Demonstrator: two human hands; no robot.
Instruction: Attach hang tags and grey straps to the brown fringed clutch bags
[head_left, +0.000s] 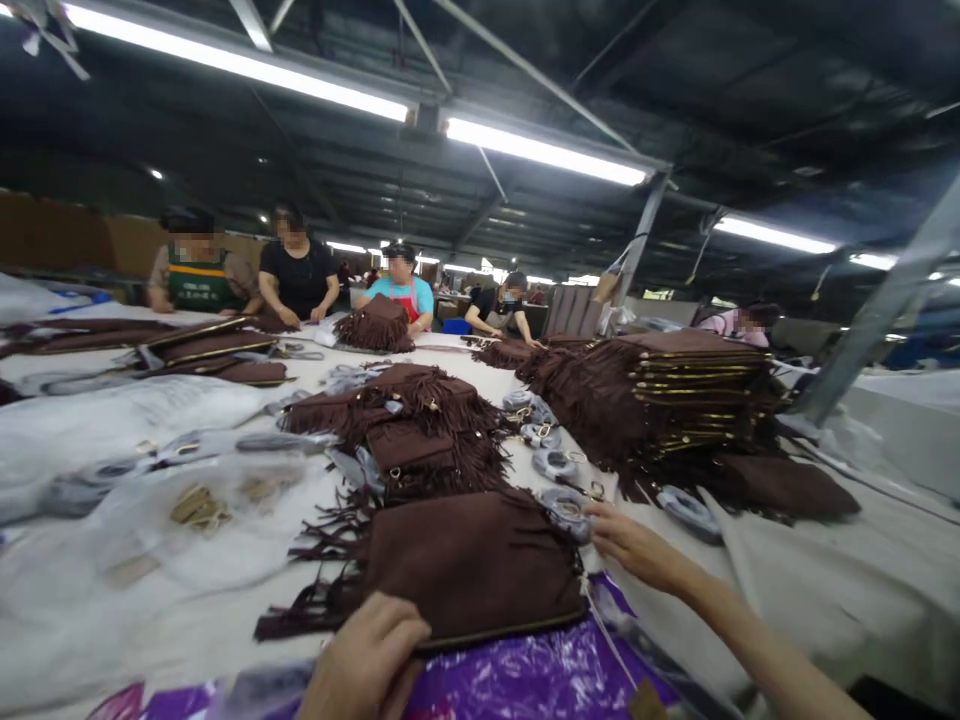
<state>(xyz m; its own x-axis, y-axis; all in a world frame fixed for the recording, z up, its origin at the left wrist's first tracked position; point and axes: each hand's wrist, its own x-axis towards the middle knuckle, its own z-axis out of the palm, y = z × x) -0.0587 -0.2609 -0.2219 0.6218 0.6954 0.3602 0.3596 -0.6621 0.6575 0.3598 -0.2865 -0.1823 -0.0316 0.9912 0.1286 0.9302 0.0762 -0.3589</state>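
Note:
A brown suede bag with fringe (465, 565) lies flat on the white table right in front of me, over a purple plastic sheet (525, 675). My left hand (367, 660) rests on the bag's near edge with its fingers curled down onto it. My right hand (634, 545) reaches to the bag's far right corner, fingers pinched at a wrapped strap (566, 507) with a metal ring. Whether it grips the strap or the bag corner I cannot make out.
More fringed brown bags (420, 410) lie beyond, and a tall stack (682, 400) stands at the right. Wrapped straps (551, 462) lie between them. Clear plastic bags (187, 510) cover the left. Several people work at the table's far end (300, 275).

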